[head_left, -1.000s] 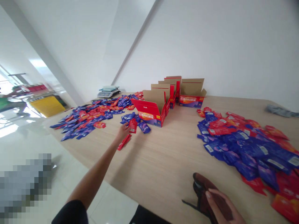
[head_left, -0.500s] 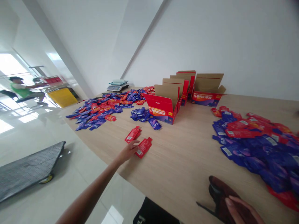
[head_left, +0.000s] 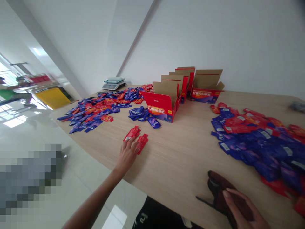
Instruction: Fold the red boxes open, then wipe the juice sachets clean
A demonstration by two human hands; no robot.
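Note:
My left hand [head_left: 127, 155] lies low over the table, fingers stretched out. Its fingertips rest at the near ends of a small stack of red pouches [head_left: 133, 131] and a red pouch [head_left: 143, 142] to the right. At the lower right, my right hand [head_left: 243, 206] has thumb and fingers closed on a dark brown, leather-like object [head_left: 221, 181] with a thin dark strap; its kind is unclear. A few blue pouches [head_left: 140, 114] lie beyond my left hand, against an open red printed carton [head_left: 158, 106].
More open cartons [head_left: 206, 92] stand in a row by the wall. Mixed red and blue pouches form a heap [head_left: 252, 143] on the right and another heap [head_left: 95, 109] at the far left, near a scale [head_left: 113, 84]. A seated person [head_left: 11, 93] is at the left edge.
My left hand has shifted from the right red pouch toward the left stack, fingers now between and over both. The view has turned slightly right. My right hand stays on the brown object.

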